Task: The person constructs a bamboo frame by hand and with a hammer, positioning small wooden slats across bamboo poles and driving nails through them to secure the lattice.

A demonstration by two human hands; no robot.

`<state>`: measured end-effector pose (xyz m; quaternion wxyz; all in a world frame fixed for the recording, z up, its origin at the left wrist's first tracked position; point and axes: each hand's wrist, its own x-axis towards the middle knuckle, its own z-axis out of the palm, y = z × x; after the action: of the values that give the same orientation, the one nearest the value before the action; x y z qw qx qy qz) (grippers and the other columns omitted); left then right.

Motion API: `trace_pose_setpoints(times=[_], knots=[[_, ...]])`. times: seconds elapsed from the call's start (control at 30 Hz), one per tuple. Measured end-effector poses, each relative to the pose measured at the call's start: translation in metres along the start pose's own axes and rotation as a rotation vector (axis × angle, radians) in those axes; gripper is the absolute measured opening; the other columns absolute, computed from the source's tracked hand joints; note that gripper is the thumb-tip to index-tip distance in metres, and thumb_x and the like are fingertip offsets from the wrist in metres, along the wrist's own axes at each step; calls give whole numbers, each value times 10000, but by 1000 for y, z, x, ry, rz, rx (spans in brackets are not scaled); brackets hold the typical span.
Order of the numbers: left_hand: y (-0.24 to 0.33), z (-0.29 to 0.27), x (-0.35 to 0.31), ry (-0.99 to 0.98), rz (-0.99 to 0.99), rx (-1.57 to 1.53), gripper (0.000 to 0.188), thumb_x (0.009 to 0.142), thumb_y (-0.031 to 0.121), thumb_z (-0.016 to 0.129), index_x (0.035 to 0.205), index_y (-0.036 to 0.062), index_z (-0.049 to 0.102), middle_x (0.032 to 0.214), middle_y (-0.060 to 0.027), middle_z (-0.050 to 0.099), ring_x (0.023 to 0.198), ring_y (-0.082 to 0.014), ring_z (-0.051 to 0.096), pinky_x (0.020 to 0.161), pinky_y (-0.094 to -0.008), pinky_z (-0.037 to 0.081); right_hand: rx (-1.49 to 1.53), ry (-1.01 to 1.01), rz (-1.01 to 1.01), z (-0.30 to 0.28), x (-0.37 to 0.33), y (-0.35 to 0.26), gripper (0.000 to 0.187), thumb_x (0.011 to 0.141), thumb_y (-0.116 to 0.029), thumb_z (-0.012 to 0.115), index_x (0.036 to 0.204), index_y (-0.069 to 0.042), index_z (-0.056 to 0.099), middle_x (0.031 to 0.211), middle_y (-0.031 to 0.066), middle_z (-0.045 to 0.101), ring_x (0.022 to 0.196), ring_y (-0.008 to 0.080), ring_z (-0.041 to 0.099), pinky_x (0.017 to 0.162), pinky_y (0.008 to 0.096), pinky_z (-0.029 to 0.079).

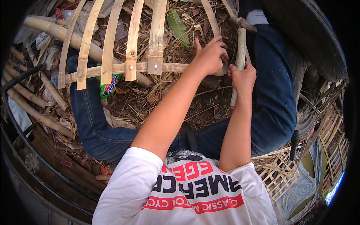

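My right hand (243, 77) is closed around the pale wooden handle of a hammer (240, 47). Its dark head (243, 24) points away from me, beside my right shin. Just left of it, my left hand (210, 56) lies over the near end of a bamboo slat (211, 17), thumb apart and fingers curled across the slat. That end meets a bamboo crosspiece (170, 68) running left to right. Several other flat slats (134, 33) cross this piece at the left, two with shiny nail heads showing. Whether a nail is under my left fingers is hidden.
My jeans-clad legs (275, 86) spread around the frame. Dry stalks, a green leaf (178, 28) and a green wrapper (108, 86) litter the soil. Bamboo poles (37, 112) lie at left. A dark-handled blade (296, 142) and woven bamboo lattice (281, 180) are at right.
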<state>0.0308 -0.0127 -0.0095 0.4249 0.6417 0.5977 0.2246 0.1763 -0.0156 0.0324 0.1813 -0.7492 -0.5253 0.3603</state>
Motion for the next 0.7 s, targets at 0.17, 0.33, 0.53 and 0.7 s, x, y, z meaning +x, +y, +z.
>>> trace_pose_setpoints(times=[0.17, 0.33, 0.53, 0.7], knots=[[1, -1, 0, 28, -1, -54, 300, 726, -56, 526, 888, 150, 671, 1345, -10, 562, 1454, -226, 279, 1093, -760, 35, 17, 8, 4, 1, 0, 0, 240, 807, -47, 708, 985, 93, 632, 690, 134, 695, 609, 177, 703, 567, 300, 543], [2, -3, -1, 29, -1, -67, 271, 714, -56, 538, 872, 139, 640, 1339, -12, 572, 1452, -232, 288, 1094, -758, 25, 34, 11, -6, 3, 1, 3, 232, 810, -47, 707, 976, 98, 634, 695, 139, 697, 624, 180, 708, 585, 301, 548], [2, -3, -1, 30, 1, -60, 247, 712, -28, 554, 869, 140, 645, 1333, -27, 583, 1452, -236, 290, 1099, -751, 13, 71, 35, -24, 5, -1, 7, 234, 811, -51, 706, 970, 104, 633, 701, 141, 700, 627, 185, 710, 602, 305, 550], [1, -3, -1, 32, 3, -52, 212, 717, -6, 575, 856, 137, 646, 1335, -25, 584, 1452, -237, 290, 1100, -749, 14, 75, 44, -32, 6, -1, 8, 222, 804, -43, 701, 955, 104, 633, 697, 140, 701, 621, 185, 705, 610, 306, 544]])
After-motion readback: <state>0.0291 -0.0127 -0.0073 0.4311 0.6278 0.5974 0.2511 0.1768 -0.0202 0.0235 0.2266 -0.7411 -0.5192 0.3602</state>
